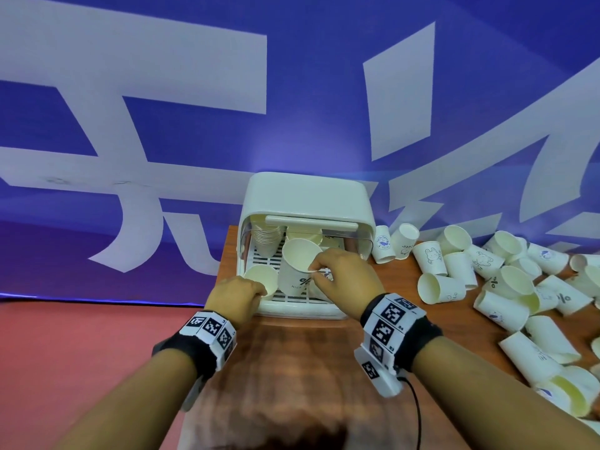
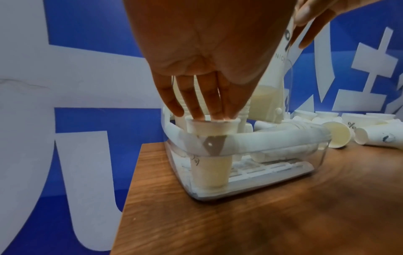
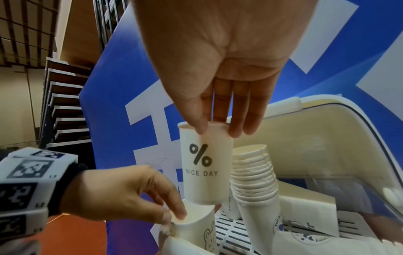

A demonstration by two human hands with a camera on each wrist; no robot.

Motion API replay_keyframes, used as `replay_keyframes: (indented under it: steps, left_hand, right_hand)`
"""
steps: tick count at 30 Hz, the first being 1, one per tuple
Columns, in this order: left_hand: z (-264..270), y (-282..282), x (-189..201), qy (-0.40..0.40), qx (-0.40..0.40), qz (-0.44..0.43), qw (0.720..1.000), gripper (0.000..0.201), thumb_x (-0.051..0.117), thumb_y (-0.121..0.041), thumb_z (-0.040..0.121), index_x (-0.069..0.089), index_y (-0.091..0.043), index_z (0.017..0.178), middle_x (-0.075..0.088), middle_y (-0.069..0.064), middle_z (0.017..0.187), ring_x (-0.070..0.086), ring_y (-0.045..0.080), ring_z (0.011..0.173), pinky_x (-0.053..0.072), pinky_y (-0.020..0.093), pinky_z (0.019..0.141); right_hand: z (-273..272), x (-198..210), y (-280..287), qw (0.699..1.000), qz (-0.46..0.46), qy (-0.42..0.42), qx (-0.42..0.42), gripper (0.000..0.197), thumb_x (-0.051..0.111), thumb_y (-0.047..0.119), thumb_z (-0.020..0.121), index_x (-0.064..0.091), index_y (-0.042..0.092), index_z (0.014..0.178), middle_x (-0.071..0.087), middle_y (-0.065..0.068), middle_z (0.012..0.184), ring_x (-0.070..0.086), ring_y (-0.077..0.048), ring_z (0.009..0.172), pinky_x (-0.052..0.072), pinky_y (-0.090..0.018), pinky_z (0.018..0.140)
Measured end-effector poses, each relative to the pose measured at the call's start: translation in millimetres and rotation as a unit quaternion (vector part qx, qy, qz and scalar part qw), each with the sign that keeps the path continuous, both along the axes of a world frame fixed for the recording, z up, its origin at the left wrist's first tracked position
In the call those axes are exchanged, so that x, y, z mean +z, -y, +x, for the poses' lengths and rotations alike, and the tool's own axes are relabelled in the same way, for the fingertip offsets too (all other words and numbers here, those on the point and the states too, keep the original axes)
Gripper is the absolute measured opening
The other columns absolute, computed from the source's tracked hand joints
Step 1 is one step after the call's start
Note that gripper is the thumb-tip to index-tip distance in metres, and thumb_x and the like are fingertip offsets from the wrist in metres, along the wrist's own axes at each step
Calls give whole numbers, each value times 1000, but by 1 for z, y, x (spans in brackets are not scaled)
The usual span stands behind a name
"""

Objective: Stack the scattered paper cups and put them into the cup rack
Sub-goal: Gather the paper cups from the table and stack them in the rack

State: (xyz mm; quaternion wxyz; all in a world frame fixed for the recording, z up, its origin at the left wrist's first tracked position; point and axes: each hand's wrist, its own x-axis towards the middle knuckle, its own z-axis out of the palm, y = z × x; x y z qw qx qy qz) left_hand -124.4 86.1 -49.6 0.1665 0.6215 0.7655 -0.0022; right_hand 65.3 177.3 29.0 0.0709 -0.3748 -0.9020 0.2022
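The white cup rack (image 1: pixel 305 196) stands with its lid raised at the table's far left. A bear-print paper cup (image 3: pixel 196 229) stands upright in its front left corner; my left hand (image 1: pixel 263 292) pinches its rim, fingers reaching inside (image 2: pixel 202 117). My right hand (image 3: pixel 216 131) pinches the rim of a "% NICE DAY" cup (image 3: pixel 205 165), held upright with its base at the mouth of the bear cup. A tall nested cup stack (image 3: pixel 255 181) leans at the rack's back left. In the head view the % cup (image 1: pixel 298 264) sits between both hands.
Several loose paper cups (image 1: pixel 506 287) lie scattered over the right side of the wooden table (image 1: pixel 292 368). More cups lie on their sides inside the rack (image 3: pixel 309 239). A blue and white banner (image 1: pixel 194 125) stands behind the table; the table's left edge drops to a red floor.
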Motion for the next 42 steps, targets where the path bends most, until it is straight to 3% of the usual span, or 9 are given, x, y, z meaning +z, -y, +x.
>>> replay_keyframes:
  steps: [4, 8, 13, 18, 24, 29, 36, 40, 42]
  left_hand:
    - [-7, 4, 14, 78, 61, 84, 991, 38, 51, -32, 92, 51, -26, 129, 58, -3, 128, 52, 19, 116, 41, 32, 94]
    - [-22, 8, 30, 159, 148, 194, 957, 51, 55, -37, 89, 42, -24, 136, 53, 1, 132, 49, 22, 120, 44, 40, 96]
    - [-27, 7, 47, 178, 160, 250, 938, 51, 52, -42, 90, 38, -27, 138, 48, -1, 136, 46, 22, 123, 41, 44, 100]
    - [-22, 9, 48, 190, 156, 257, 935, 49, 53, -38, 91, 40, -25, 136, 51, 0, 132, 47, 21, 120, 42, 42, 98]
    - [-20, 8, 44, 195, 163, 242, 936, 49, 55, -34, 90, 41, -25, 136, 52, 0, 130, 51, 22, 111, 43, 39, 94]
    - [-15, 8, 42, 194, 160, 236, 939, 51, 55, -35, 90, 40, -25, 137, 49, 0, 134, 46, 21, 121, 39, 37, 99]
    - [18, 1, 50, 184, 112, 228, 949, 51, 55, -34, 89, 41, -23, 136, 50, 2, 136, 43, 22, 125, 34, 41, 105]
    - [54, -11, 49, 163, 80, 225, 957, 51, 56, -31, 89, 40, -26, 137, 46, -7, 138, 37, 15, 129, 24, 28, 103]
    - [79, -19, 47, 180, 67, 210, 959, 52, 56, -31, 89, 40, -25, 138, 45, -6, 138, 38, 17, 129, 27, 31, 104]
  right_hand:
    - [-10, -1, 2, 1000, -1, 2, 7, 17, 53, 24, 90, 64, 20, 101, 63, 3, 108, 58, -18, 100, 48, -35, 81]
    - [-25, -1, 2, 1000, 1, 14, 10, 19, 51, 23, 92, 63, 19, 106, 61, 3, 114, 56, -18, 105, 40, -30, 83]
    - [-43, -15, 6, 999, -27, 17, 38, 18, 51, 20, 91, 64, 14, 103, 61, -3, 111, 57, -23, 100, 48, -35, 80]
    - [-55, -33, 4, 997, -35, 47, 54, 20, 51, 19, 91, 63, 13, 105, 60, -5, 111, 56, -24, 101, 46, -34, 79]
    - [-60, -49, 2, 986, -92, 105, 94, 42, 52, 21, 89, 47, 26, 131, 56, -1, 129, 54, -22, 114, 47, -34, 89]
    - [-49, -47, -2, 985, -84, 114, 94, 45, 52, 27, 89, 43, 31, 134, 52, 4, 135, 52, -21, 119, 46, -35, 92]
    - [10, -26, -14, 993, -80, 75, 34, 41, 51, 28, 91, 46, 31, 131, 54, 10, 130, 54, -14, 113, 45, -31, 90]
    - [58, -23, -24, 994, -84, 70, -21, 39, 53, 26, 89, 50, 30, 127, 57, 8, 124, 55, -12, 99, 46, -30, 86]
    - [87, -24, -30, 993, -85, 67, -45, 38, 55, 26, 87, 52, 29, 125, 58, 7, 124, 56, -11, 99, 47, -32, 88]
